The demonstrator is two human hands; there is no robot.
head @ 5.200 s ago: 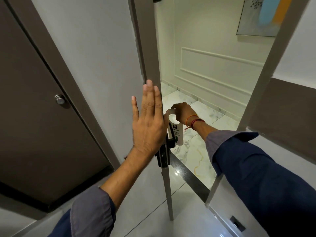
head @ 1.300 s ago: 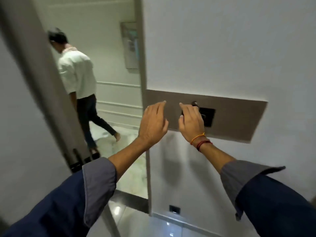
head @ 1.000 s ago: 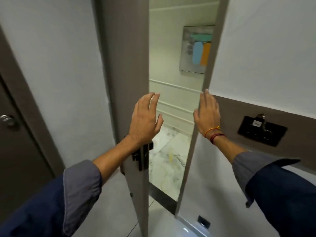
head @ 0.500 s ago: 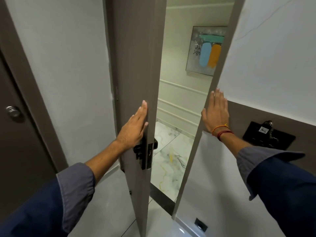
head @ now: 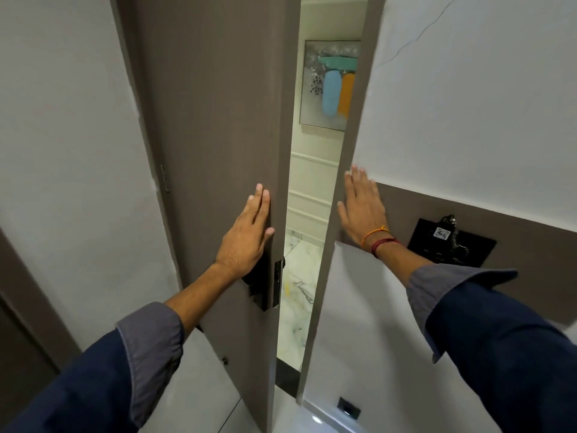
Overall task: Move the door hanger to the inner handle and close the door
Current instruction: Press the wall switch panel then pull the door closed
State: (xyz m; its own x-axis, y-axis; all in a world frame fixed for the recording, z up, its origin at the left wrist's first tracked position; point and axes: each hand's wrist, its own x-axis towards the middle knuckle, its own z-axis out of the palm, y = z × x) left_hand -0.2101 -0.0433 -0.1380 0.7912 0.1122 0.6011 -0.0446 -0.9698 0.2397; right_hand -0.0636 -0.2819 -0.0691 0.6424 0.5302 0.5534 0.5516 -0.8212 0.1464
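Fingers (head: 260,201) of your left hand (head: 246,235) lie straight and close together, released and flat against the inner face of the door (head: 215,126), tips just beside its free edge; nothing is held. The palm presses the panel directly above the dark lock plate (head: 263,287), whose handle is hidden behind the heel of the hand. The wrist is bent back, the forearm bare, and the grey cuff (head: 153,342) of a dark blue sleeve is turned up near mid-forearm; the arm reaches forward and upward from lower left.

Fingers (head: 356,179) of your right hand (head: 363,210) are likewise extended and slightly spread, empty, the palm toward the door frame (head: 340,195) and the brown wall band (head: 499,226) beside it. Whether the palm touches the frame cannot be told. Orange and red threads (head: 379,237) circle the wrist. The right arm reaches forward from lower right, nearly straight.

The door stands ajar, with a narrow gap between its edge and the frame, through which a marble floor (head: 296,276) and a framed painting (head: 331,85) show. The door hanger is not seen on the visible hardware; its place cannot be told. A black wall plate (head: 449,245) sits right of the right wrist.
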